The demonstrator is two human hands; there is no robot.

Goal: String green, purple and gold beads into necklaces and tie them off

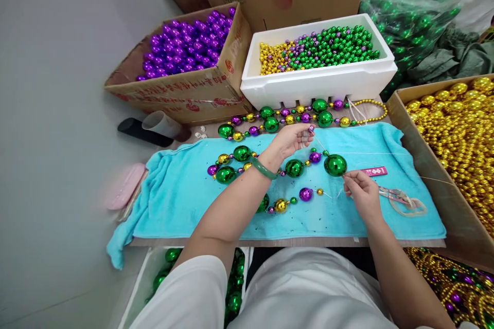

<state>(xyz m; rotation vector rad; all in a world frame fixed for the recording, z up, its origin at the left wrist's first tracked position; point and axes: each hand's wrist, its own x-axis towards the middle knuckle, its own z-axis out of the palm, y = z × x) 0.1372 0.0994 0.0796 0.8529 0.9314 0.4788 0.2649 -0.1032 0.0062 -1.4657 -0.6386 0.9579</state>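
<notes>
Left hand [294, 140] holds purple bead [311, 129] — right hand [362, 191] pinches at green ball [335, 165].

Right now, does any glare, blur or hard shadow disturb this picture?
Head view: small bright highlights on the large green ball by the right hand, though its shape is clear; head view, left edge: the pink object looks smeared; head view, centre: no hard shadow stands out on the blue towel.

The beads [335, 165] are metallic green, purple and gold, the towel [185, 200] turquoise.
</notes>
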